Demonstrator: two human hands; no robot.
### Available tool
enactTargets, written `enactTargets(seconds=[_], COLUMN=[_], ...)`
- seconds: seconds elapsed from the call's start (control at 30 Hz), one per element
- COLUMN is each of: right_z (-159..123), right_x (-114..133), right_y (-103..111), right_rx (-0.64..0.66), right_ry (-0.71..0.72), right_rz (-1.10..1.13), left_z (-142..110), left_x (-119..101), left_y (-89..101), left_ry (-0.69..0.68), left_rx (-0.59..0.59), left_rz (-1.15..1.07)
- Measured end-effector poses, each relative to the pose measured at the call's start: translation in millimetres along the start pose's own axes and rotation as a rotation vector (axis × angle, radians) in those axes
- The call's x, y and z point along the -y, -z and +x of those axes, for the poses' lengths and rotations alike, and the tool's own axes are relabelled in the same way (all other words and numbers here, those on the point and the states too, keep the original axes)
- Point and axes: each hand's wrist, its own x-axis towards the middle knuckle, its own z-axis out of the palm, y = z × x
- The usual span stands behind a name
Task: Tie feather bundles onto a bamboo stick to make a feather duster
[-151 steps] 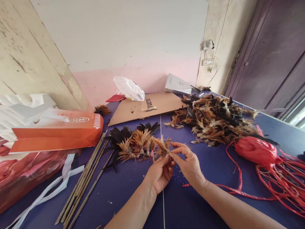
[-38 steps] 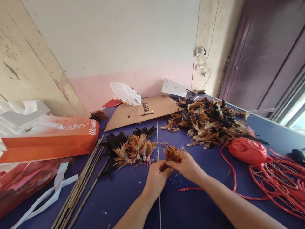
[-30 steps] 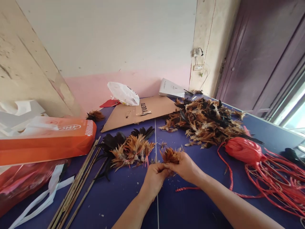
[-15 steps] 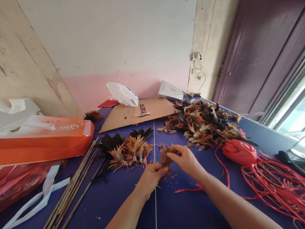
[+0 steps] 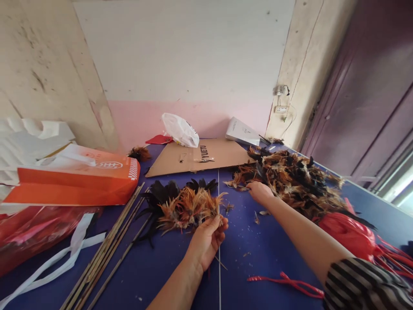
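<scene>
My left hand (image 5: pixel 206 241) is closed in a pinch around a small bunch of brown feathers (image 5: pixel 215 204), whose tips point up. Just behind and left of it lie bundles of feathers (image 5: pixel 185 204), brown and black, with bits of pink tie at their bases. My right hand (image 5: pixel 260 192) reaches to the left edge of a large loose feather pile (image 5: pixel 284 172). Its fingers are pressed together beside brown feathers; whether one is between them I cannot make out.
Thin sticks (image 5: pixel 103 254) lie on the blue table (image 5: pixel 174 271) at left, near an orange bag (image 5: pixel 80 189) and white straps (image 5: pixel 75 241). Flat cardboard (image 5: pixel 171 159) lies at the back, under a white plastic bag (image 5: pixel 180 129). Red plastic twine (image 5: pixel 348 232) sits at right.
My right hand has left my left hand and reached forward and right to the feather pile. The left hand keeps the feathers, now seen fanned upward. The view has shifted left.
</scene>
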Motion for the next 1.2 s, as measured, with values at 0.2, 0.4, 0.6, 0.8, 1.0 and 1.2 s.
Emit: enactTargets(seconds=[0.2,0.4,0.6,0.8,1.0,1.2], right_z=[29,13,-56,-119,-129,-130], right_x=[6,3,23,67,81,82], right_y=[-14,-2,11,-3,-20,-26], right_rx=[0.115,0.128,0.193,0.330,0.181,0.102], right_ry=[-0.067,-0.161,-0.125,-0.157,-0.173,-0.208], right_rz=[-0.069,0.238,0.768,1.318,1.319,1.327], left_z=[5,6,2,-2,-5,-6], left_x=[-2,-3,4,15,16,16], left_y=[4.7,4.7,0.1,-3.3,-5.2,-6.7], left_ry=[-0.011,-0.022,0.023,0.092,0.137,0.163], left_rx=[-0.028,-0.046,-0.048,-0.009,0.023,0.017], left_rz=[-0.057,-0.082,-0.031,0.007,0.037,0.050])
